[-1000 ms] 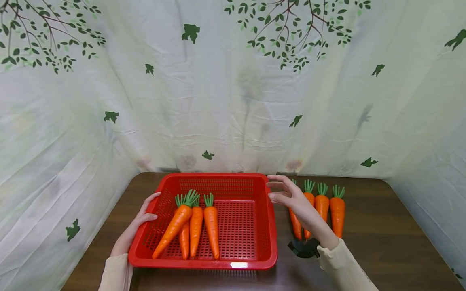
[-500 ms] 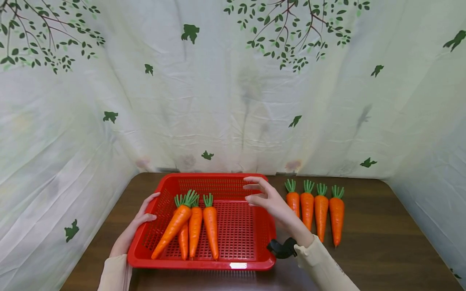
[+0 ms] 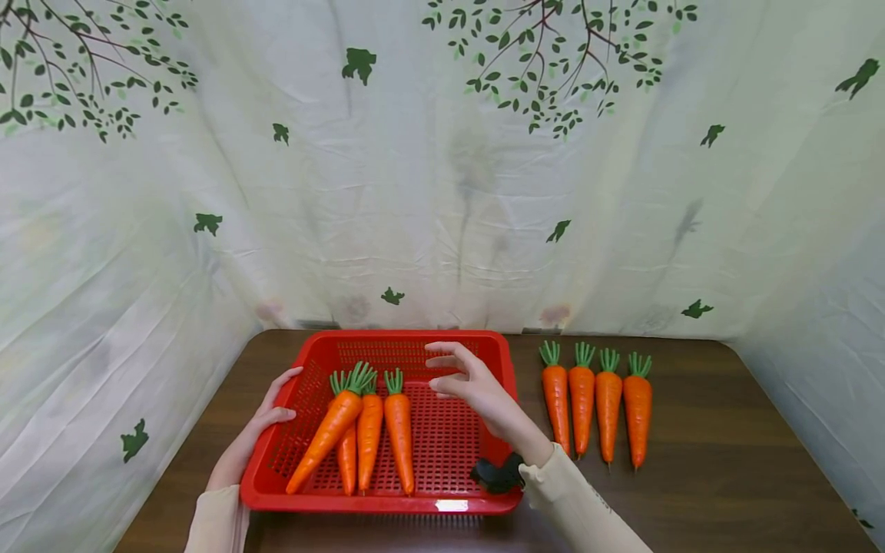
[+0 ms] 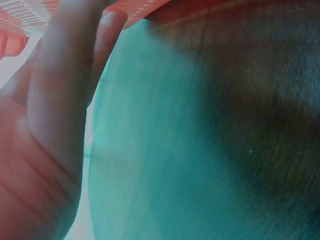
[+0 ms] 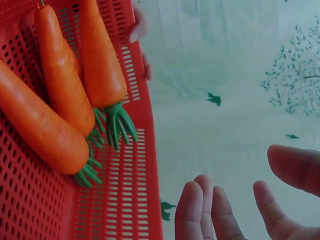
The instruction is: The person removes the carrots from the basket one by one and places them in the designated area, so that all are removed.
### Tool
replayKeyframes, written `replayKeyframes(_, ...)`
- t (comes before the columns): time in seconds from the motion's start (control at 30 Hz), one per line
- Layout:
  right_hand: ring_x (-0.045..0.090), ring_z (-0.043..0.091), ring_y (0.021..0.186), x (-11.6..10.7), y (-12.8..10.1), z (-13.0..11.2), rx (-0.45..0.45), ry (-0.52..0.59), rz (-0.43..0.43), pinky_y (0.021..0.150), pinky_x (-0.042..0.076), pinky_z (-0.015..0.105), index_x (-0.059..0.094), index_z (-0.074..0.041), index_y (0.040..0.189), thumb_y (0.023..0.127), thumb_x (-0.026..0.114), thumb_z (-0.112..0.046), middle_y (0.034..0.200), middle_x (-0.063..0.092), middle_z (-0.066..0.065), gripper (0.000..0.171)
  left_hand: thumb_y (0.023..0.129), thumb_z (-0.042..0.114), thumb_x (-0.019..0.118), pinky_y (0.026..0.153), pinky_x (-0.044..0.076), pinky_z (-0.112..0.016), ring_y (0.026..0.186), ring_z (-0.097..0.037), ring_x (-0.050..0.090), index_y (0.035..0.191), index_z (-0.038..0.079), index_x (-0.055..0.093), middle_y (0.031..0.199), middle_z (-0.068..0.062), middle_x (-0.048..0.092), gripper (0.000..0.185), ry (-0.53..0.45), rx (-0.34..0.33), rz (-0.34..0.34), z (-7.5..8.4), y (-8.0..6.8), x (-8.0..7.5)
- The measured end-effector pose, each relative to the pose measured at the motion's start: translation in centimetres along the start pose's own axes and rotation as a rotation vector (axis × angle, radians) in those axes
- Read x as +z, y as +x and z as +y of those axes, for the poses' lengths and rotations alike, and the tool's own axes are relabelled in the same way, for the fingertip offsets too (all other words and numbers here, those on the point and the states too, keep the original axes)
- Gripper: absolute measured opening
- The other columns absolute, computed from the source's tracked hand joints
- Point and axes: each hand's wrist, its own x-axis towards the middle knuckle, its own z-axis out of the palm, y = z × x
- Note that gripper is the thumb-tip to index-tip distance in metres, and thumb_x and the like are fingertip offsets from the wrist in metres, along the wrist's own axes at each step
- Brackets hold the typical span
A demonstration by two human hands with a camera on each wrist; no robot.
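Empty, fingers relaxed, the right hand [image 3: 470, 384] hovers over the red perforated plastic basket [image 3: 314, 495]; the left hand [image 3: 259, 430] seemingly steadies its left rim. Keep it braced.

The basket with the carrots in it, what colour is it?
The basket is bright red, with little holes all over. The head view shows it best.

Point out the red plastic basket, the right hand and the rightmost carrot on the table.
Red perforated plastic basket [image 3: 387, 503]: head view, near rim.
Right hand [image 3: 477, 388]: head view, back of hand.
Rightmost orange plastic carrot [image 3: 638, 415]: head view, mid-body.
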Motion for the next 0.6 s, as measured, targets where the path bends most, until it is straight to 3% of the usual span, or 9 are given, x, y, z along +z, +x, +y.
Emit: replayKeyframes(0.6,0.057,0.029,0.104,3.3,1.6,1.3,0.063,0.039,-0.031,0.084,0.05,0.041,0.05,-0.011,0.133,0.092,0.06,-0.008,0.126,0.051,0.014,0.043,0.085,-0.007,0.035,0.083,0.046,-0.023,0.105,-0.01,0.053,0.146,0.027,0.034,0.127,0.006,0.046,0.07,-0.003,0.022,-0.01,-0.2,0.1,0.0)
